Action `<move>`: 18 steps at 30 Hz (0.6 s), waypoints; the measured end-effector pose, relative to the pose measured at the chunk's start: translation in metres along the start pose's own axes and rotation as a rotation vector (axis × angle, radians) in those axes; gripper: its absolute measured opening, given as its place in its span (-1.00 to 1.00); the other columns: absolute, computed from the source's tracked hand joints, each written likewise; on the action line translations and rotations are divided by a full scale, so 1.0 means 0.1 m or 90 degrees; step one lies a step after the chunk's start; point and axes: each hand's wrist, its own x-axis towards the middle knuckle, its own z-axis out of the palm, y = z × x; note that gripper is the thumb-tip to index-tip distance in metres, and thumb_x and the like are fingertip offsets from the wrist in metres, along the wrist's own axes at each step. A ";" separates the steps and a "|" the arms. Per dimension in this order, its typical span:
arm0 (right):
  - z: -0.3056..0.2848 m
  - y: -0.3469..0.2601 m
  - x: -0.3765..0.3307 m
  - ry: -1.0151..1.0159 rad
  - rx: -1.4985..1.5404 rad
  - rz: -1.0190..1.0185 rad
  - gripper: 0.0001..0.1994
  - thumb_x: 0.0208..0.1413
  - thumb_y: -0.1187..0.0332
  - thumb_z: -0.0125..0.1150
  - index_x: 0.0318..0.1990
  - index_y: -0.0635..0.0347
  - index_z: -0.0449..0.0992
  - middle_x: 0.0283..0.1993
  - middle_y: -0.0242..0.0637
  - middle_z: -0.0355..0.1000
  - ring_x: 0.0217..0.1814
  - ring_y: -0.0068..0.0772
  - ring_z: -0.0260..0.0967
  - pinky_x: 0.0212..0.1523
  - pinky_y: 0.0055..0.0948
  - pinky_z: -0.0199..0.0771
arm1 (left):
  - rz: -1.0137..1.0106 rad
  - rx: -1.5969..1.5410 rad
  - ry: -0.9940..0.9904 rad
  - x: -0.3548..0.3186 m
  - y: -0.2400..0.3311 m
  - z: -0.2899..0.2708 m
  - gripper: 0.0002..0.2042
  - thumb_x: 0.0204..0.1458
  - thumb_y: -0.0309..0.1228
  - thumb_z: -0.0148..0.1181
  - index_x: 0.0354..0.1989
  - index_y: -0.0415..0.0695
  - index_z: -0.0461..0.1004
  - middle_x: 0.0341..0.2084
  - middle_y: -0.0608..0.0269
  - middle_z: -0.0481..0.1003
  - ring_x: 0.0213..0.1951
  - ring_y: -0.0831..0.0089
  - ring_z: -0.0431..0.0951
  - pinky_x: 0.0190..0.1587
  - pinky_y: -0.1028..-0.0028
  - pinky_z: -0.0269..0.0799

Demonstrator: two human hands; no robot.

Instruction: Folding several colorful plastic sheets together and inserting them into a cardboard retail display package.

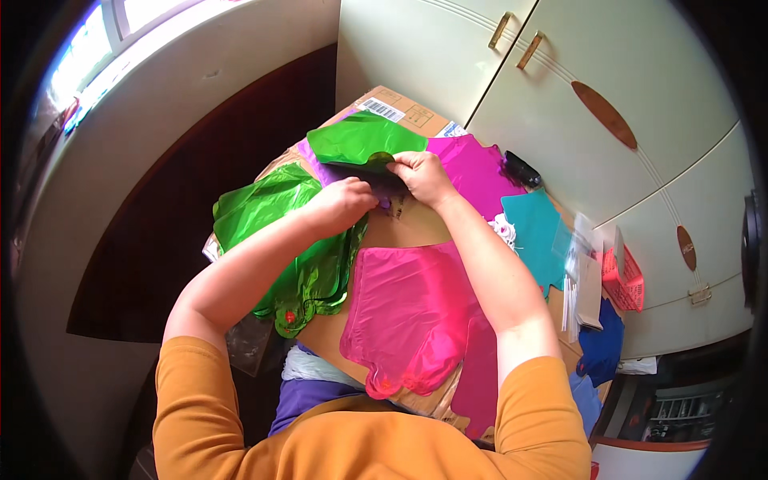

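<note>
A flat, shiny green foil balloon (364, 138) lies at the far end of the cardboard, its near edge lifted and its dark underside showing. My right hand (422, 176) pinches that near edge between thumb and fingers. My left hand (346, 203) is closed just to the left, beside a purple foil balloon (317, 163) that shows partly from under the green one. A small purple bit (385, 204) sticks out by its fingertips; what it grips is mostly hidden. More green foil balloons (276, 204) are stacked under my left forearm. Pink foil balloons (408, 300) lie nearer my body.
Cardboard (398, 226) carries everything. Magenta foil (468, 172), a black object (522, 169), white string (504, 230) and teal foil (534, 234) lie to the right. Beyond are a red basket (624, 280), blue foil (602, 342) and white cabinets (608, 64). A curved wall borders the left.
</note>
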 end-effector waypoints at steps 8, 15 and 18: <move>0.06 0.31 -0.02 -0.062 0.158 0.106 -0.89 0.00 0.43 0.29 -0.36 0.29 0.59 -0.47 -0.45 0.53 -0.45 -0.72 0.33 -0.37 -0.57 0.37 | -0.552 -0.549 -0.119 0.19 -0.14 -0.21 -0.82 -0.04 -0.37 0.32 -0.34 -0.23 0.63 -0.57 0.30 0.56 -0.52 0.62 0.49 -0.43 0.53 0.44; -0.10 0.14 -0.01 -0.172 0.069 0.181 -0.81 0.07 0.46 0.27 -0.15 0.27 0.57 -0.26 -0.41 0.54 -0.25 -0.69 0.40 -0.16 -0.60 0.43 | -0.527 -0.394 -0.056 0.37 -0.09 -0.34 -0.81 -0.09 -0.37 0.32 -0.35 -0.23 0.61 -0.58 0.26 0.55 -0.53 0.54 0.52 -0.45 0.49 0.45; -0.02 -0.13 -0.05 -0.156 0.159 0.148 -0.80 -0.03 0.41 0.29 -0.22 0.24 0.60 -0.39 -0.46 0.53 -0.33 -0.69 0.39 -0.28 -0.56 0.40 | -0.415 -0.235 0.042 0.40 -0.09 -0.28 -0.85 -0.15 -0.39 0.33 -0.44 -0.19 0.58 -0.51 0.25 0.53 -0.43 0.40 0.53 -0.34 0.41 0.44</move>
